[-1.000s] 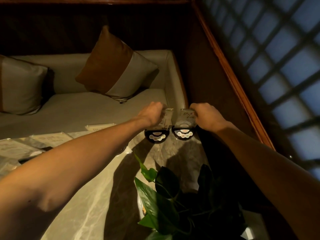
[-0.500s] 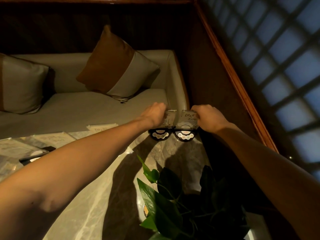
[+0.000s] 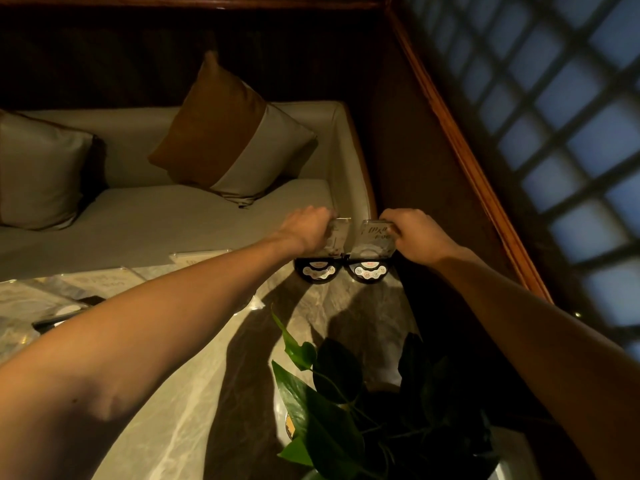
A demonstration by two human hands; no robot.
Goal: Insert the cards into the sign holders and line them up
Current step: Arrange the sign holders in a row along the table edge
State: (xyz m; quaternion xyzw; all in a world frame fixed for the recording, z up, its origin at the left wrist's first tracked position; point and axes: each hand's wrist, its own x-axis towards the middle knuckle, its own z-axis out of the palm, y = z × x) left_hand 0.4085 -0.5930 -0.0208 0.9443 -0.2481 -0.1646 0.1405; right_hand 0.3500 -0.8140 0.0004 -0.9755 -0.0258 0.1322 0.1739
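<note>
At the far edge of the marble table (image 3: 214, 393), right of frame centre, two clear sign holders stand upright side by side on round black bases whose rims touch or nearly touch. The left hand (image 3: 304, 228) curls its fingers round the top left edge of the left sign holder (image 3: 337, 242), and the right hand (image 3: 414, 233) grips the top right edge of the right sign holder (image 3: 374, 242). Each holder has a card in it; handwriting shows on the right one. Both bases sit close to the table's far edge, and the right base is also near the table's right edge, beyond which lies dark floor and a wood-trimmed wall (image 3: 464, 157). The marble between the holders and the potted plant (image 3: 349, 407) at lower centre is bare. Both forearms reach in from the bottom corners of the frame and cross most of the table.

At centre left, more clear holders and cards (image 3: 199, 256) lie flat near the table's far edge, along with a dark object too dim to tell. Beyond the table stands a pale sofa (image 3: 166, 216) with a brown-and-cream cushion (image 3: 232, 133) and a second cushion (image 3: 38, 171) at the left edge. A lattice window (image 3: 568, 126) glowing blue fills the upper right.
</note>
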